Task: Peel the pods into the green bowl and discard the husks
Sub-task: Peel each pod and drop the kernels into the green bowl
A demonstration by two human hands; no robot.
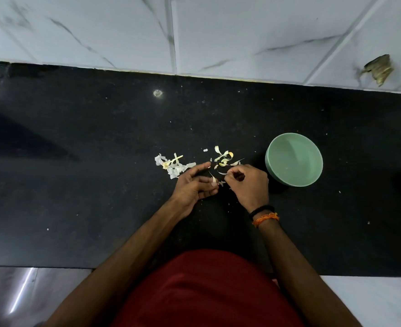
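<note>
Left hand (196,185) pinches a small pale garlic-like pod (214,179) above the black stone worktop (100,149); right hand (248,182), fingers curled, seems to be picking skin off it. Keep the pod steady, peel fully, then drop it into the empty round green bowl (294,159) at right; pale papery husks (173,165) lie just beyond the hands.

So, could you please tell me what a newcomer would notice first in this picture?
Probably the round pale green plastic bowl, bright against the black speckled stone counter, right of the hands. Next, the scattered white and yellowish papery husks just beyond the hands. Then the left hand pinching a small pale pod while the right hand curls beside it.
</note>
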